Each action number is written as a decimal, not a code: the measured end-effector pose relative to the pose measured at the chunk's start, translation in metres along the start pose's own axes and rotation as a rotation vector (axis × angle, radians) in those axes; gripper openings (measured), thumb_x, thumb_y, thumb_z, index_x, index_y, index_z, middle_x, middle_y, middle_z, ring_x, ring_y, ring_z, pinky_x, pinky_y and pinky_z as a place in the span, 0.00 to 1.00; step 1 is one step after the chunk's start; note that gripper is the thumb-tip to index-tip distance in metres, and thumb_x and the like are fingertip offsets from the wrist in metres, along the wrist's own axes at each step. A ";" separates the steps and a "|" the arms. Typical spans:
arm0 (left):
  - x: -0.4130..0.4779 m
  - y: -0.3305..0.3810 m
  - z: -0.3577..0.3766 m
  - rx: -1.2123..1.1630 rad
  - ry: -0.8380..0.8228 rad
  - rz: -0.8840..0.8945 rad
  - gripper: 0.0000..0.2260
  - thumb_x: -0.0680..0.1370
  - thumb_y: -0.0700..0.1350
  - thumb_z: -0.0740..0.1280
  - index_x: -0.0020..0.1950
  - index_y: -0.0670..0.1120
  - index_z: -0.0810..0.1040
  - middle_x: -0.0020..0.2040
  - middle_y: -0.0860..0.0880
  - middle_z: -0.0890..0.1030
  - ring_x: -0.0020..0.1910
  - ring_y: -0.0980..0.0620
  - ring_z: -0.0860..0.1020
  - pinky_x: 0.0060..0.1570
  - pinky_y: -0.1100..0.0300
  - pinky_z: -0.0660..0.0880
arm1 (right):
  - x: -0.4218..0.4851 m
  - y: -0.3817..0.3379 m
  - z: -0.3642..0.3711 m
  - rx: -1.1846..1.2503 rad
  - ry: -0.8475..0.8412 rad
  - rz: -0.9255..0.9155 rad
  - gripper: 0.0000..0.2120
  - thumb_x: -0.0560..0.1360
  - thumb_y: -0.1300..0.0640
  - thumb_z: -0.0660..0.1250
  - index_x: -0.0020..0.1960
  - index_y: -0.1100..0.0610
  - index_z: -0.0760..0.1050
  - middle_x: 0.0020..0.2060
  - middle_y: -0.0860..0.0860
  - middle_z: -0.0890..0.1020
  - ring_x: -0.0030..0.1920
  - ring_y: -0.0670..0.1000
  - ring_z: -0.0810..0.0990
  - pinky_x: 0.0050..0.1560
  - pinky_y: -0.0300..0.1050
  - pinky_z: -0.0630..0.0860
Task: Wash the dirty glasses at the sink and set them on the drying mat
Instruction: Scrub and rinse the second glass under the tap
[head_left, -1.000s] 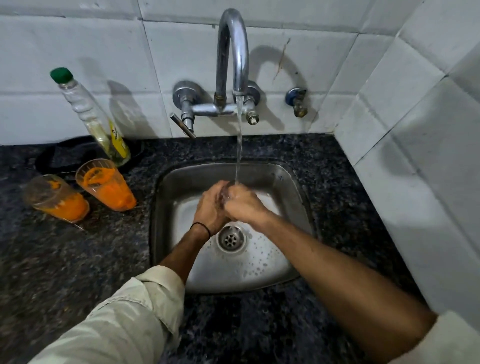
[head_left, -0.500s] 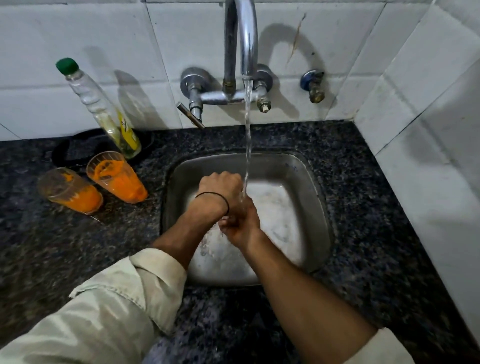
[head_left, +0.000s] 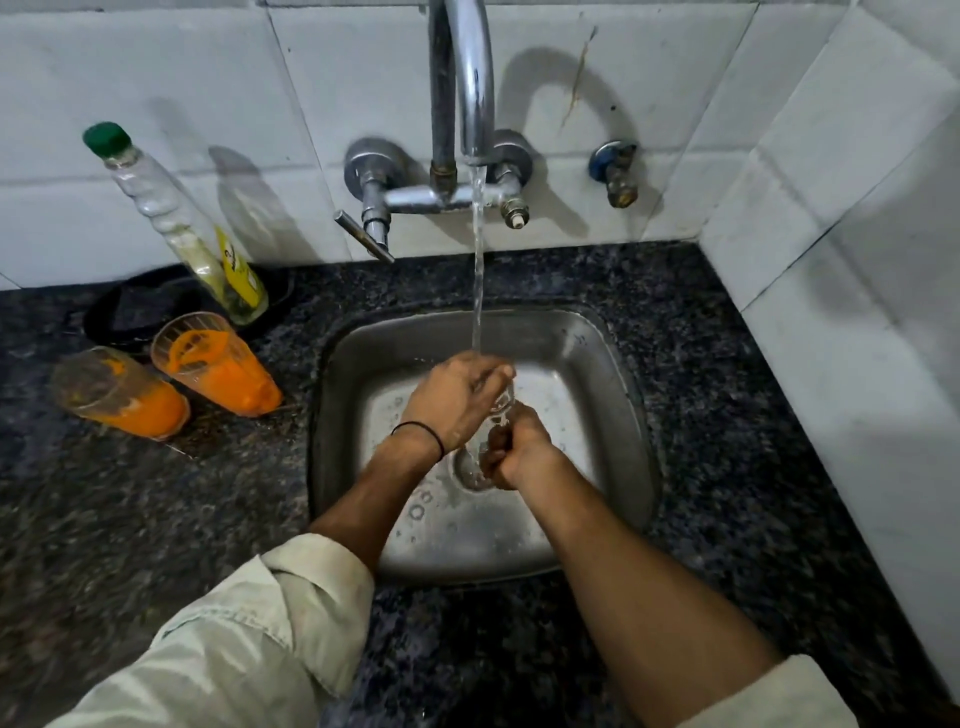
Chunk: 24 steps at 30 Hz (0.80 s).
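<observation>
Nearest you, both forearms reach from pale rolled sleeves (head_left: 234, 639) over the front edge of the dark speckled stone worktop (head_left: 156, 519) into the square stainless steel sink (head_left: 628, 415). Over the drain, your hands hold a small clear drinking glass (head_left: 503, 408) between them. Your right hand (head_left: 519, 452) is curled tight round its lower part, and your left hand (head_left: 452, 405) is curled over its upper part, fingers wrapped at the rim. The glass's long axis runs nearly upright, tipped slightly away from you, with its top right under the thin water stream (head_left: 478, 270). My read is that you're rubbing and rinsing this one.

The relation that matters next: the two clear tumblers smeared with orange residue (head_left: 218, 369) stand on the worktop well left of the sink, close beside each other, mouths up. They lie on your left hand's side, so that hand is the nearer one, and the right would have to cross over.

Behind them a clear dish-soap bottle with a green cap (head_left: 176, 223) leans against the white wall tiles (head_left: 156, 78), its base on a dark round flat thing (head_left: 124, 312). Whether that's the drying mat, I cannot tell. Farthest back, the chrome wall-mounted tap (head_left: 462, 78) is running.
</observation>
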<state>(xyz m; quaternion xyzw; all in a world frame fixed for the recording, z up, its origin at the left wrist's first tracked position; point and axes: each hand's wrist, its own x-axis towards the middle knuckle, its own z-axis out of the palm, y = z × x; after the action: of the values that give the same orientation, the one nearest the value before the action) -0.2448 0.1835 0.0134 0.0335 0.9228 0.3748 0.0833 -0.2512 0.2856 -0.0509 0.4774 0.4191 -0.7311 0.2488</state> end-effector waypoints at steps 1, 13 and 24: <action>0.000 -0.001 0.000 -0.012 -0.027 -0.066 0.15 0.83 0.55 0.58 0.58 0.51 0.82 0.55 0.47 0.82 0.53 0.47 0.79 0.52 0.55 0.74 | -0.002 -0.003 -0.003 -0.066 0.025 -0.044 0.14 0.74 0.53 0.64 0.31 0.53 0.68 0.19 0.47 0.66 0.16 0.45 0.62 0.19 0.30 0.58; -0.030 -0.044 0.020 -1.038 -0.567 -0.541 0.33 0.75 0.71 0.56 0.67 0.47 0.75 0.56 0.38 0.82 0.52 0.41 0.83 0.52 0.46 0.79 | -0.018 -0.035 0.008 -1.102 -0.151 -0.770 0.14 0.73 0.45 0.70 0.36 0.55 0.82 0.31 0.52 0.84 0.28 0.50 0.80 0.40 0.51 0.80; -0.033 -0.034 0.030 -0.757 0.032 -0.290 0.18 0.71 0.31 0.73 0.59 0.40 0.77 0.50 0.43 0.83 0.51 0.47 0.82 0.49 0.56 0.81 | -0.064 -0.031 0.036 -1.777 -0.253 -0.865 0.19 0.80 0.43 0.62 0.37 0.55 0.78 0.38 0.54 0.83 0.36 0.52 0.79 0.39 0.44 0.72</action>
<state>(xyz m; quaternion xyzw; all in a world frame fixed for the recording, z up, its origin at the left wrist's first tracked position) -0.2074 0.1758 -0.0272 -0.1357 0.7158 0.6731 0.1274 -0.2658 0.2690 0.0256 -0.1577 0.9225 -0.2250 0.2711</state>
